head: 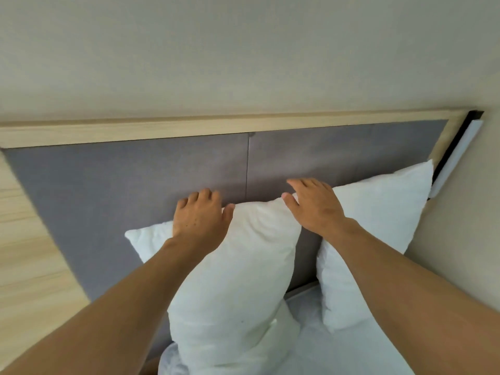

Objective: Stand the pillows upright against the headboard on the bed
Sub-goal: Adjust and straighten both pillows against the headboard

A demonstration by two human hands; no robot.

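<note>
A white pillow [238,280] stands upright against the grey padded headboard [130,185], leaning a little. My left hand [200,217] rests flat on its upper left edge with the fingers curled over the top. My right hand [316,207] lies on its upper right corner with the fingers spread and apart. A second white pillow [378,226] stands upright to the right, against the headboard near the bed's corner. My right forearm crosses in front of it.
The headboard has a light wooden frame [216,125] along its top and a wooden panel [24,253] at the left. A beige wall [460,239] runs close on the right. White bedding [338,353] lies below the pillows.
</note>
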